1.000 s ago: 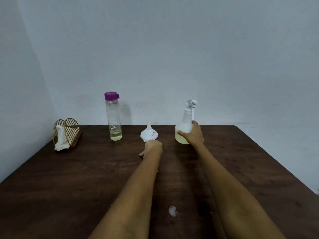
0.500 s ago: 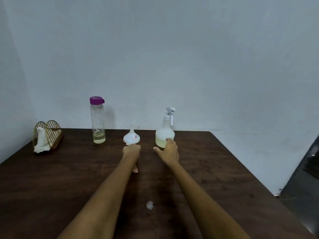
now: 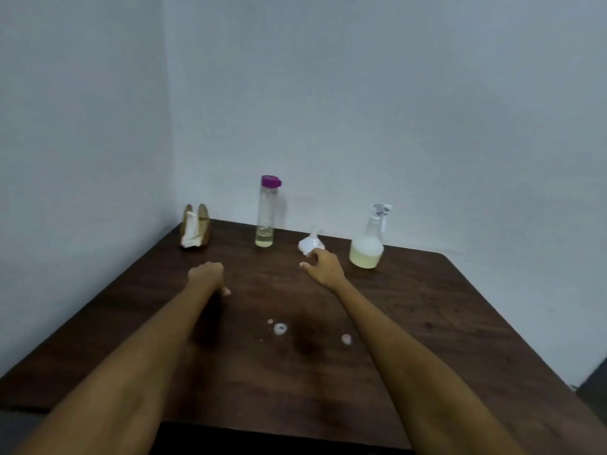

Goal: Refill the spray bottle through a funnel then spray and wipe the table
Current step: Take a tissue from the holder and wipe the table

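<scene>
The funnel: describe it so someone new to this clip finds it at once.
Along the far edge of the dark wooden table, between the purple-capped bottle and the spray bottle, sits the funnel. It is small, white, and upside down, spout up, just beyond the right hand.

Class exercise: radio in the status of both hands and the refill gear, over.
Left hand loosely curled, empty. Right hand at white plastic funnel, grip unclear. Translucent spray bottle capped, untouched. White droplets on dark wooden table.
</scene>
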{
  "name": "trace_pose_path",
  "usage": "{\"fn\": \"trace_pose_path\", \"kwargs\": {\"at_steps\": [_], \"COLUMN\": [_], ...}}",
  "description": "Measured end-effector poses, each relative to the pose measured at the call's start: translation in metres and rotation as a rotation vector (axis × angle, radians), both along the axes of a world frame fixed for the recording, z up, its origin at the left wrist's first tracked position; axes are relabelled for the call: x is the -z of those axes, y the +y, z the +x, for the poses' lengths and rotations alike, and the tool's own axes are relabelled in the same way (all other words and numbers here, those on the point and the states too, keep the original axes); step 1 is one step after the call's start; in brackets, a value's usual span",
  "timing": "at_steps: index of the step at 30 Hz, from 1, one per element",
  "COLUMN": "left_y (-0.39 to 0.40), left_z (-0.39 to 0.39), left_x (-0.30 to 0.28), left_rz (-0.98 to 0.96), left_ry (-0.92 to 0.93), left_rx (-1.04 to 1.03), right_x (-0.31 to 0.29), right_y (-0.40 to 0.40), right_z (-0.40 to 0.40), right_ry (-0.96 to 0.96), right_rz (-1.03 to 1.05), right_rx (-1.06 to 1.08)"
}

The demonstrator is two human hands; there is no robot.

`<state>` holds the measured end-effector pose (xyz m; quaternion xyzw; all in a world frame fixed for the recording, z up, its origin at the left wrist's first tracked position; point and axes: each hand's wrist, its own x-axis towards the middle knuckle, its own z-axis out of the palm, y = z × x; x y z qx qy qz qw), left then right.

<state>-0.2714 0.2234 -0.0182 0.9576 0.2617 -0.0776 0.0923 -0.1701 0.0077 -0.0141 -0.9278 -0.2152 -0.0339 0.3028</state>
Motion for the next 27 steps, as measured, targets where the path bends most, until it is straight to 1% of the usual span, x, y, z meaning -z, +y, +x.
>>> {"fn": "trace_pose_path", "kwargs": {"at_steps": [2,5,10,13,18,21,23,27], "left_y": [0.035,0.064,0.091,0.097,0.120,0.126,0.128,0.133], "left_z": [-0.029,-0.046,-0.036,-0.024,-0.003,0.002,0.006,0.011], "left_x": [0.002,0.010,0.014,0.012,0.016,0.017,0.016,0.019], "left_rz": [0.028,0.031,-0.037,-0.042,-0.058,-0.061,-0.055,-0.051], "left_ry": [0.067,0.089,0.081,0.109,0.049,0.030,0.049,0.048], "left_rx": [-0.065,-0.082,-0.164,-0.145,-0.123,-0.103,-0.097,-0.075], "right_x": [0.010,0.024,0.033,0.032,0.021,0.008,0.002,-0.002], "right_y": [0.036,0.082,0.158,0.190,0.256,0.282,0.294,0.313], "right_z": [-0.010,-0.021,-0.021,-0.014,0.006,0.023,0.035,0.053], "right_ry": [0.001,0.007,-0.041,-0.081,-0.232,-0.293,-0.303,-0.241], "right_rz": [-0.016,-0.054,-0.135,-0.195,-0.416,-0.570,-0.646,-0.749], "right_rx": [-0.069,-0.157,-0.246,-0.283,-0.380,-0.389,-0.368,-0.352]}}
